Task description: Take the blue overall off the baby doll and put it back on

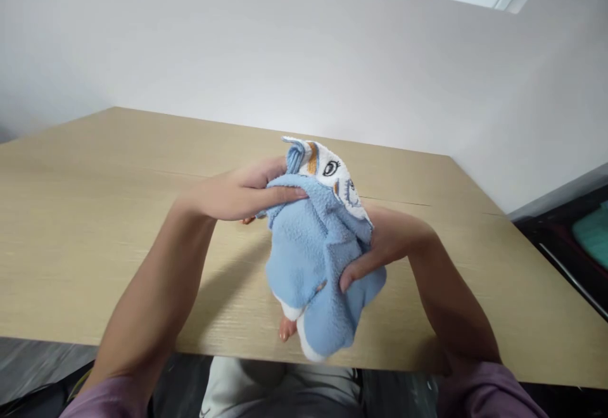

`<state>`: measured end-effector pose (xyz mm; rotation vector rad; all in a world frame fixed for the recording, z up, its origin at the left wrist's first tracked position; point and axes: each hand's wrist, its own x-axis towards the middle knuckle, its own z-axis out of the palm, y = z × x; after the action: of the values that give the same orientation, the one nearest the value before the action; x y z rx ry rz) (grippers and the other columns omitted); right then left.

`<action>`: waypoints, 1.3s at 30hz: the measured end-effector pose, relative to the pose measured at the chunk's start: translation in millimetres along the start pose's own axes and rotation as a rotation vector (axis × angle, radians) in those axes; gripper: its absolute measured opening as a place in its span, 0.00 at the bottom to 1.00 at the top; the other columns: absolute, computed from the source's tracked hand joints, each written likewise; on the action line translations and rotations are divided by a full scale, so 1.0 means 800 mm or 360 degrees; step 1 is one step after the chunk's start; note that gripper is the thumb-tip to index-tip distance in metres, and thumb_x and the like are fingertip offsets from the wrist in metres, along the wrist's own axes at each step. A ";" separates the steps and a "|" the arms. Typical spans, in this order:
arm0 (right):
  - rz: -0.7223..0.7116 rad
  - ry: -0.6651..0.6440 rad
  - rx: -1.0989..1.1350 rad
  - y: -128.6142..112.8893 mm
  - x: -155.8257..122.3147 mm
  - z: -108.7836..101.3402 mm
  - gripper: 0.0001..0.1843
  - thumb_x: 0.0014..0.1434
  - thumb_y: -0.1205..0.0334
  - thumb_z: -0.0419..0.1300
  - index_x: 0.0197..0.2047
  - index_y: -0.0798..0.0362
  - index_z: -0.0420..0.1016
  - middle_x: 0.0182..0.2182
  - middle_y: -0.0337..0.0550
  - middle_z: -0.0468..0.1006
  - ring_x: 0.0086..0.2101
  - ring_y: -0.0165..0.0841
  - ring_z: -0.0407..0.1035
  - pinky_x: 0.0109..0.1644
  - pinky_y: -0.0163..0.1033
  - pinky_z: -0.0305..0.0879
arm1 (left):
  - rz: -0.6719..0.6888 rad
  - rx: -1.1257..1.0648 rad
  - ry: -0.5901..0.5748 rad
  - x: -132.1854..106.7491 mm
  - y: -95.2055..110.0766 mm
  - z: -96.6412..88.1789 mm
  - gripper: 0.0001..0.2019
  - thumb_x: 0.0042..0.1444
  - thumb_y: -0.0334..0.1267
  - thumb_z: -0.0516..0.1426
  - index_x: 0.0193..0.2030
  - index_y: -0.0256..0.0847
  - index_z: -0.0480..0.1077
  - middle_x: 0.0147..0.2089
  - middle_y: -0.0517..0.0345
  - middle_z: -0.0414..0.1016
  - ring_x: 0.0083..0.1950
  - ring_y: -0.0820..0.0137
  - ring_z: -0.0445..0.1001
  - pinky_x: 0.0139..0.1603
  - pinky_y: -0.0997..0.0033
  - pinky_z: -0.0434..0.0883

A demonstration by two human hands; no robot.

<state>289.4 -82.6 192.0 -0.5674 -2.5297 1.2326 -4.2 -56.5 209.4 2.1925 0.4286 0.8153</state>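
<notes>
A light blue fleece doll outfit (pixel 304 247) is held up over the near part of the table. Its white hood (pixel 327 168) has stitched eyes and an orange stripe. My left hand (pixel 251 190) grips the upper left side, thumb lying over the blue cloth and fingers behind it. On the lower right side, my right hand (pixel 375 247) pinches the fleece with its thumb in front. A small brown plastic doll foot (pixel 287 328) shows beneath the white-tipped hem. A bit of similar brown plastic (pixel 247 220) shows below my left hand. The rest of the doll is hidden by the cloth.
The light wooden table (pixel 118 247) spans the view, with its front edge close to my lap. A white wall (pixel 237 44) rises behind it. At the right edge is a dark case or bin (pixel 560 240) with teal cloth (pixel 593 234).
</notes>
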 end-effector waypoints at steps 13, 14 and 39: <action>0.0060 0.0412 0.0242 0.025 -0.013 -0.006 0.40 0.56 0.45 0.82 0.67 0.50 0.80 0.59 0.47 0.86 0.63 0.47 0.79 0.72 0.48 0.76 | 0.0002 -0.0129 -0.0413 0.013 0.009 0.004 0.11 0.67 0.46 0.71 0.43 0.40 0.82 0.38 0.54 0.83 0.40 0.66 0.82 0.45 0.73 0.83; 0.0071 0.0408 0.0196 0.027 -0.011 -0.006 0.40 0.55 0.44 0.83 0.66 0.50 0.81 0.60 0.47 0.85 0.64 0.48 0.78 0.74 0.48 0.74 | -0.0004 -0.0133 -0.0370 0.012 0.008 0.003 0.12 0.69 0.47 0.70 0.44 0.40 0.81 0.38 0.55 0.82 0.40 0.67 0.81 0.46 0.73 0.83; 0.0093 0.0333 0.0396 0.065 -0.002 0.006 0.44 0.58 0.46 0.81 0.72 0.51 0.76 0.61 0.50 0.84 0.64 0.46 0.78 0.73 0.50 0.72 | 0.0134 -0.0364 -0.0719 0.013 -0.009 -0.008 0.07 0.60 0.26 0.72 0.39 0.35 0.79 0.34 0.61 0.84 0.32 0.76 0.76 0.39 0.81 0.79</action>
<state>300.7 -57.2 147.7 -0.6750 -2.1635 1.4019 -1.0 -43.3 211.6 2.1057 0.0167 0.3684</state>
